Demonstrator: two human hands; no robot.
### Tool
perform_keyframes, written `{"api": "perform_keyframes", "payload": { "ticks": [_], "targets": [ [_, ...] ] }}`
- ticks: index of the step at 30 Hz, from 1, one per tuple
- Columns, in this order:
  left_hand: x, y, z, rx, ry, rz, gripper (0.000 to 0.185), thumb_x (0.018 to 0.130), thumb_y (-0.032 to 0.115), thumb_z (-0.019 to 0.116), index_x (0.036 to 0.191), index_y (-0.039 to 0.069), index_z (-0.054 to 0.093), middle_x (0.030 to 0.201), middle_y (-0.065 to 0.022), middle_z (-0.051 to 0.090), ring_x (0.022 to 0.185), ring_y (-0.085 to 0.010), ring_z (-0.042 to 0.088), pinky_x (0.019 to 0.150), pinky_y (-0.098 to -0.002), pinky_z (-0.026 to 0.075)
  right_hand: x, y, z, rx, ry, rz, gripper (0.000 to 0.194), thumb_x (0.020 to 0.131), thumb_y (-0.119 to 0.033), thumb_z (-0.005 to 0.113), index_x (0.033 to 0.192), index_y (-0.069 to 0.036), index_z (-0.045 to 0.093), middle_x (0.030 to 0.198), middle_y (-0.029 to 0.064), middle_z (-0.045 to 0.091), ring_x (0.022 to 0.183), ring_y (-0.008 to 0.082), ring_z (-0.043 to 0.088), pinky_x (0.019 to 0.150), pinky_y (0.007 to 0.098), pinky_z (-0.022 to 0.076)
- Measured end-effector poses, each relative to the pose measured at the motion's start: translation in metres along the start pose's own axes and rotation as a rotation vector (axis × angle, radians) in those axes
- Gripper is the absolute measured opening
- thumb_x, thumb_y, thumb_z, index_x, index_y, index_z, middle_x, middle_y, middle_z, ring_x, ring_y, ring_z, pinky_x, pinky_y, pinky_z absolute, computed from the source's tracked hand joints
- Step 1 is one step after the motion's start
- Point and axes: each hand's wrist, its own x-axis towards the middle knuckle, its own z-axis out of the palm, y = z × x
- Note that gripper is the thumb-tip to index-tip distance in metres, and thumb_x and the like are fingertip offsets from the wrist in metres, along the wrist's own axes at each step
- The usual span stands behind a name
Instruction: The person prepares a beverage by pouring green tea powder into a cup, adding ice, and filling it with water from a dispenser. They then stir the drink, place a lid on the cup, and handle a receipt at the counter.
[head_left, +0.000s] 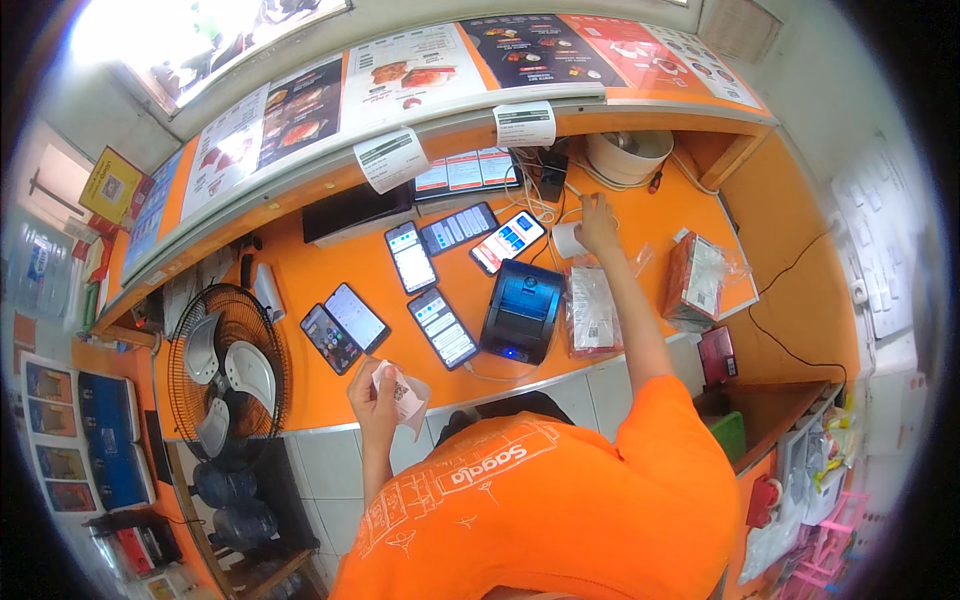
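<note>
My left hand (374, 397) grips a crumpled paper slip (411, 401) with a printed code, at the counter's front edge. My right hand (598, 225) is stretched over the back right of the counter, beside a white paper roll (568, 241). Whether its fingers hold anything is unclear from above. Nearer to me stands a black receipt printer (523, 311) with a lit blue light. A plastic-wrapped pack (592, 311) lies under my right forearm. Left of the printer are several lit smartphones, among them one phone (442, 328) with a cable and another (508, 241) behind the printer.
A caged fan (229, 375) stands at the left end of the orange counter (300, 405). Tangled white cables (534, 184) run beside a tablet (466, 172) at the back. A wrapped box (694, 277) sits at right. Paper slips (391, 159) hang from the shelf above.
</note>
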Motion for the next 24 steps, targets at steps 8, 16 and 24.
{"api": "perform_keyframes", "payload": {
  "ticks": [8, 16, 24],
  "targets": [
    [0.008, -0.001, 0.020, -0.089, -0.194, -0.349, 0.018, 0.095, 0.017, 0.059, 0.097, -0.001, 0.063, 0.080, -0.0017, 0.056, 0.071, -0.0063, 0.051, 0.060, -0.0221, 0.041, 0.000, -0.059, -0.036, 0.313, -0.210, -0.077, 0.023, 0.080, -0.010, 0.065, 0.102, -0.006, 0.060, 0.096, 0.0136, 0.065, 0.094, 0.0309, 0.063, 0.082, 0.0433, 0.0498],
    [0.067, 0.010, 0.051, -0.445, -0.218, -0.379, 0.047, 0.093, 0.013, 0.061, 0.137, 0.006, 0.046, 0.112, -0.0071, 0.064, 0.092, -0.0109, 0.061, 0.076, -0.0238, 0.051, -0.076, -0.208, -0.134, 0.481, 0.156, -1.023, 0.014, 0.074, -0.010, 0.067, 0.083, -0.010, 0.056, 0.115, 0.0075, 0.059, 0.111, 0.0248, 0.056, 0.099, 0.0447, 0.0427],
    [0.080, 0.030, 0.053, -0.369, -0.172, 0.021, 0.056, 0.086, 0.008, 0.068, 0.138, 0.008, 0.047, 0.112, -0.0083, 0.064, 0.094, -0.0124, 0.061, 0.078, -0.0264, 0.050, -0.066, -0.238, -0.129, 1.772, -0.232, 0.138, 0.062, 0.081, -0.001, 0.072, 0.126, -0.012, 0.030, 0.112, 0.0120, 0.055, 0.114, 0.0202, 0.052, 0.095, 0.0329, 0.0443]
  ]
}}
